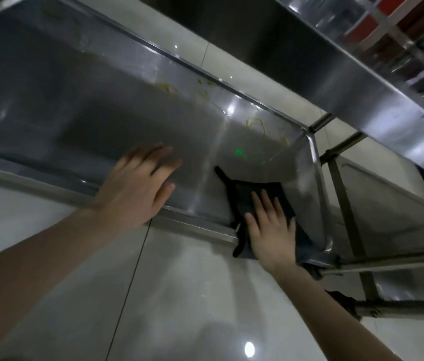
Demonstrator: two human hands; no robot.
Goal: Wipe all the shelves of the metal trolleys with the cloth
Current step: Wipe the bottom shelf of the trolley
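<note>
A person leans over the lower shelf [75, 105] of a steel trolley, a shallow tray with a raised rim. Yellowish smears [165, 87] of food lie along its far edge, and more streak the far right corner. A small green glint [239, 153] shows on the metal near that corner.

The dark cloth [242, 194] lies in the near right corner of the shelf, and its lower part hangs over the near rim. The right hand [270, 230] rests flat on top of it, palm down, fingers straight and slightly apart, pointing toward the far side.

The left hand [138, 186] is well apart from the cloth, further along the same shelf. It reaches palm down across the near rim, fingers spread and straight, holding nothing. Whether it presses on the metal cannot be told.

An upper shelf [349, 82] crosses the top right of the view. Beside the trolley, on the right, a second steel shelf [388, 183] stands just past the corner post. Glossy pale floor tiles [179, 295] lie below.
</note>
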